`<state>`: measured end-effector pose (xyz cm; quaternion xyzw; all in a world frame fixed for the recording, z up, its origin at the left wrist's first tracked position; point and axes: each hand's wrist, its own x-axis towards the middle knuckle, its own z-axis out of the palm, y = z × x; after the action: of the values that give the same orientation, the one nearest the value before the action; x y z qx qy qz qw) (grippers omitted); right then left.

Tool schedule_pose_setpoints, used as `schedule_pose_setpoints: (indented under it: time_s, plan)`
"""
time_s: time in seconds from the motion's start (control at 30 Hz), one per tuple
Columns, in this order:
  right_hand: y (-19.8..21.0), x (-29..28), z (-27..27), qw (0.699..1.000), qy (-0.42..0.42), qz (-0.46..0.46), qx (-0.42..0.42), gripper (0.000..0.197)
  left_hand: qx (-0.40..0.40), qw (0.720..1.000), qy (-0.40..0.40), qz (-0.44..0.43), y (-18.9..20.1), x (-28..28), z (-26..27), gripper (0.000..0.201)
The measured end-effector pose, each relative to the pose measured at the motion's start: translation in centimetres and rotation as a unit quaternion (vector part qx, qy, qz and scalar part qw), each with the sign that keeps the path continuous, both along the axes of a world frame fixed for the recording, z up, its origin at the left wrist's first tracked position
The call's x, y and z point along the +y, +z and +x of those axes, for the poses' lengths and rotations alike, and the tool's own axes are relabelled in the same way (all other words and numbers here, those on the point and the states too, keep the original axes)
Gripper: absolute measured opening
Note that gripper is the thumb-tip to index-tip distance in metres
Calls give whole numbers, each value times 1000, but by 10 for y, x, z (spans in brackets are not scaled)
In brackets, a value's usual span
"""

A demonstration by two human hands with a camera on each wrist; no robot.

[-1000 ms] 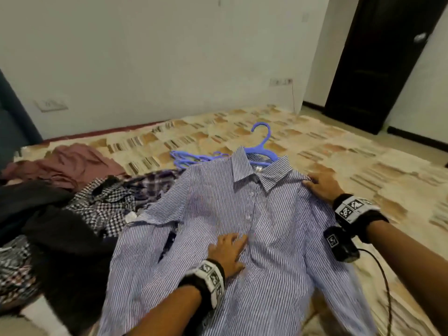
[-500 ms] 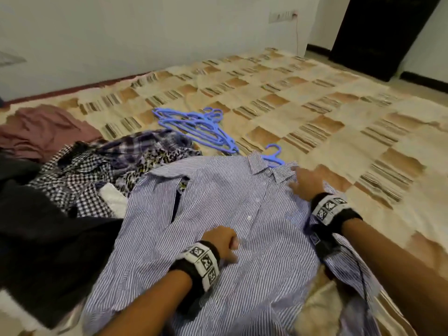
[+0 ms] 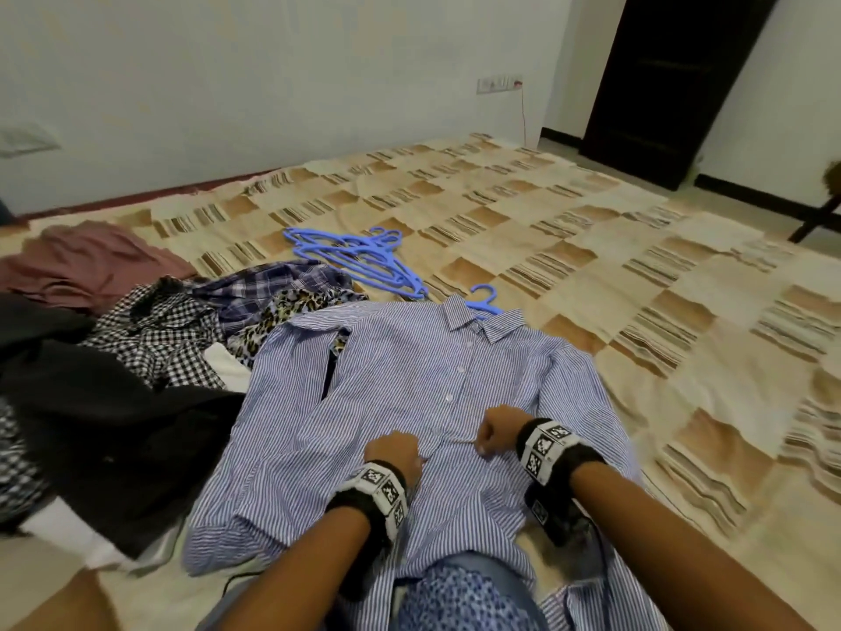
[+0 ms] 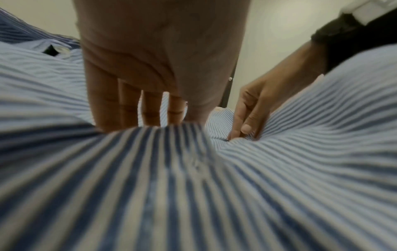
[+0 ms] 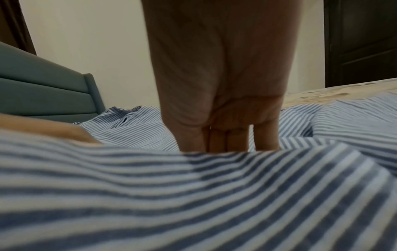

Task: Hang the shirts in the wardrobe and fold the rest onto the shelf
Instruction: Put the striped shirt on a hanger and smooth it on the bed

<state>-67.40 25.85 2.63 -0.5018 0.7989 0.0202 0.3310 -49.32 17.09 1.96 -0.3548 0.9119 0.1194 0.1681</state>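
Observation:
A blue-and-white striped shirt point(image 3: 409, 380) lies front-up on the bed, and a blue hanger hook point(image 3: 484, 300) sticks out past its collar. Both hands sit close together at the button placket, halfway down the shirt. My left hand point(image 3: 393, 450) is curled with its fingers dug into the fabric; in the left wrist view a raised fold of shirt point(image 4: 193, 186) hides the fingertips point(image 4: 150, 108). My right hand point(image 3: 493, 430) pinches the placket edge between thumb and fingers, as the left wrist view shows point(image 4: 247, 122). The right wrist view has the right hand point(image 5: 225, 135) sunk behind striped cloth point(image 5: 193, 195).
Several loose blue hangers point(image 3: 359, 257) lie beyond the collar. A heap of clothes fills the left: checked shirts point(image 3: 159, 339), a black garment point(image 3: 91, 412) and a maroon one point(image 3: 86, 261). The patterned bedspread point(image 3: 591, 275) stretches right toward a dark door point(image 3: 673, 84).
My right hand left the shirt's shoulder and came down to the placket beside the left hand. The left hand went from lying flat to curled on the fabric.

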Motion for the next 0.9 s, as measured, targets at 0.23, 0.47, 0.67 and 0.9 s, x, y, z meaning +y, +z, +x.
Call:
schedule_pose_setpoints:
  time_s: [0.23,0.47,0.67,0.9]
  plan:
    - [10,-14,20,999,2,29,19,25,91,986,87,109,8,-33,16,19]
    - [17,-72,58,996,64,61,26,23,115,975,134,137,0,-41,14,13]
    - [20,-89,91,989,94,101,61,26,91,972,157,150,-10,-52,17,21]
    - [33,-81,102,990,69,97,74,27,113,967,141,178,-6,-50,17,16]
